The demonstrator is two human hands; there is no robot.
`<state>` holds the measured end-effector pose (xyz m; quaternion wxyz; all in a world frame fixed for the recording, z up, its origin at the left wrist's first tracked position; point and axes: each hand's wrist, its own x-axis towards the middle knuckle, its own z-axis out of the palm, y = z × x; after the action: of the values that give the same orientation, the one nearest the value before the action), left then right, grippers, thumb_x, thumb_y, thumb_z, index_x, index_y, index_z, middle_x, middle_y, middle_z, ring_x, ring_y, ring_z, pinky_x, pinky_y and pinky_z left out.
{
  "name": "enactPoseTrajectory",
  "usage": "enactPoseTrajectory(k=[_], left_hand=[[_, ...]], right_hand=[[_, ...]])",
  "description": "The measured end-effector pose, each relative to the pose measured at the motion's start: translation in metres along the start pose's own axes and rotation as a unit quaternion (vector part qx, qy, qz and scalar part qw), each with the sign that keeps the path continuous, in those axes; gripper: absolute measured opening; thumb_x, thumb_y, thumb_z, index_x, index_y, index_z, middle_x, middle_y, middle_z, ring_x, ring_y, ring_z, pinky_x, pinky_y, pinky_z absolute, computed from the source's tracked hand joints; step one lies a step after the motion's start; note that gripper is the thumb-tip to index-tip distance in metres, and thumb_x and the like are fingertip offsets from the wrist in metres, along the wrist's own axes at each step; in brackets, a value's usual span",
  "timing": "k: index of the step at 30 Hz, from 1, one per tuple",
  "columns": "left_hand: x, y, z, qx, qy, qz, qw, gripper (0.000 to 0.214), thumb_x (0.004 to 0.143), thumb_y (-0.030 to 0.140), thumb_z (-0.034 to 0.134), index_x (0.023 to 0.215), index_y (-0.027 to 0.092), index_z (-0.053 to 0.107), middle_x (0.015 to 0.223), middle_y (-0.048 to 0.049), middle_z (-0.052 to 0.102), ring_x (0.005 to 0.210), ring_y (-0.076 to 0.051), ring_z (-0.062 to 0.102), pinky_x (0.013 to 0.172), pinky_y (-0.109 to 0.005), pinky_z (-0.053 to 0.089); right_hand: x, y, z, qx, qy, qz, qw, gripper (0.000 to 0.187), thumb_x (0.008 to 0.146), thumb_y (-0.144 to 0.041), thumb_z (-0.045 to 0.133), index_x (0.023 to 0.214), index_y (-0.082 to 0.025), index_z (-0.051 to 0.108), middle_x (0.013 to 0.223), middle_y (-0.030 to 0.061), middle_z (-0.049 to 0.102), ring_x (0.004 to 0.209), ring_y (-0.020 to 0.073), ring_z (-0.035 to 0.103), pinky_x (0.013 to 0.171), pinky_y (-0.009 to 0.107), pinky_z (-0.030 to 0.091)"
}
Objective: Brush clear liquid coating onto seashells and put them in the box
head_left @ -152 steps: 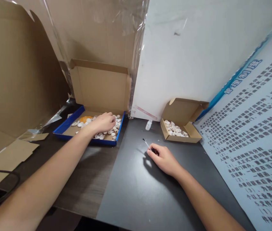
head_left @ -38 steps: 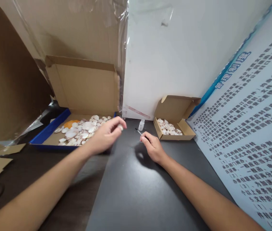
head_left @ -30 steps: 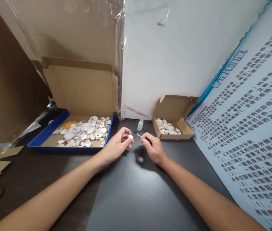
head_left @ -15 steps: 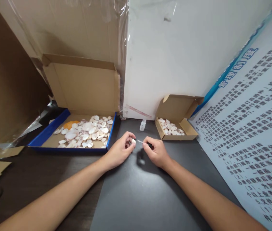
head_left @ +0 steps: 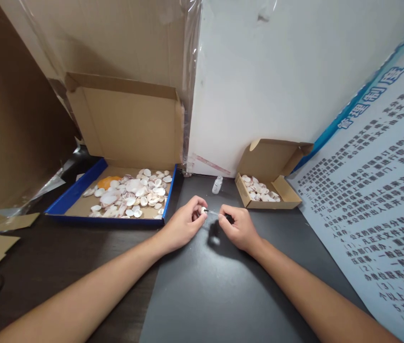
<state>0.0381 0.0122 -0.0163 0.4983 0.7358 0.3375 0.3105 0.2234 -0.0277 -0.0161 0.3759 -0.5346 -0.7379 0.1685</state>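
Note:
Between the thumb and fingers of my left hand (head_left: 186, 220) is a small whitish seashell (head_left: 203, 210), mostly covered by the fingertips. My right hand (head_left: 236, 226) is closed around the dark handle of a small thin brush (head_left: 213, 212). The brush's dark tip points left and meets the shell, or nearly so; I cannot tell if they touch. Behind the hands, a small clear bottle (head_left: 217, 185) with a white label stands uncapped on the grey mat (head_left: 202, 295).
On the left, an open blue-edged cardboard box (head_left: 59, 205) holds many seashells and one orange shell. A smaller open cardboard box (head_left: 290, 200) with shells sits at the back right. A white panel (head_left: 244, 95) and a printed sheet (head_left: 376, 200) stand behind and to the right.
The whole view has shifted slightly, so things appear a little farther right. Both hands keep their grip, and the brush tip still sits at the shell.

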Motion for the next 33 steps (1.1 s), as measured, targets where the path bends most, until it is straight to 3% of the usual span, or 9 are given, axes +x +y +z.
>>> enactPoseTrajectory(k=[5,9,13,23,27,33], left_hand=[[0.0007,-0.0011,0.0005,-0.019,0.002,-0.010,1.000,0.014,0.091,0.032,0.050,0.096,0.022,0.041,0.070,0.0047,0.050,0.062,-0.012,0.046,0.058,-0.025,0.034],[0.0000,0.0003,0.0008,-0.016,0.011,0.001,1.000,0.013,0.090,0.030,0.051,0.093,0.021,0.043,0.071,0.0057,0.045,0.063,-0.011,0.042,0.060,-0.024,0.035],[-0.0003,-0.0007,0.0003,-0.004,0.013,0.008,1.000,0.012,0.091,0.031,0.049,0.096,0.020,0.047,0.075,0.0049,0.045,0.066,-0.010,0.043,0.062,-0.024,0.036],[0.0034,-0.0067,0.0007,-0.014,0.017,0.002,1.000,0.013,0.089,0.030,0.051,0.095,0.019,0.048,0.074,0.0047,0.047,0.064,-0.010,0.044,0.061,-0.023,0.037],[0.0034,-0.0079,-0.0001,-0.014,0.013,-0.006,1.000,0.015,0.090,0.032,0.051,0.098,0.019,0.050,0.074,0.0035,0.052,0.063,-0.010,0.048,0.059,-0.023,0.039],[0.0039,-0.0085,-0.0010,-0.049,-0.003,-0.026,0.998,0.015,0.089,0.031,0.051,0.099,0.020,0.047,0.079,0.0016,0.060,0.058,-0.009,0.050,0.055,-0.022,0.040]], right_hand=[[-0.0001,-0.0013,0.0005,-0.028,0.030,0.025,0.999,0.024,0.079,-0.025,0.047,0.056,-0.019,0.041,0.050,-0.0037,0.040,0.048,0.0103,0.038,0.051,0.024,0.027],[-0.0003,-0.0026,0.0007,-0.022,0.019,-0.004,1.000,0.023,0.079,-0.026,0.046,0.057,-0.019,0.042,0.051,-0.0037,0.042,0.049,0.0099,0.039,0.052,0.023,0.028],[0.0002,-0.0024,0.0007,-0.041,0.032,0.026,0.998,0.022,0.078,-0.025,0.046,0.058,-0.018,0.043,0.051,-0.0034,0.043,0.049,0.0100,0.040,0.052,0.023,0.028],[-0.0014,-0.0050,0.0017,-0.036,0.033,-0.011,0.999,0.023,0.080,-0.027,0.046,0.059,-0.018,0.044,0.052,-0.0033,0.044,0.049,0.0098,0.041,0.053,0.022,0.029],[-0.0011,-0.0055,0.0032,-0.060,0.042,0.019,0.997,0.023,0.079,-0.026,0.048,0.058,-0.018,0.045,0.050,-0.0033,0.045,0.048,0.0100,0.041,0.052,0.023,0.028],[-0.0016,-0.0057,0.0031,-0.074,0.029,0.013,0.997,0.023,0.080,-0.028,0.048,0.058,-0.018,0.047,0.051,-0.0029,0.047,0.049,0.0104,0.041,0.053,0.024,0.027]])
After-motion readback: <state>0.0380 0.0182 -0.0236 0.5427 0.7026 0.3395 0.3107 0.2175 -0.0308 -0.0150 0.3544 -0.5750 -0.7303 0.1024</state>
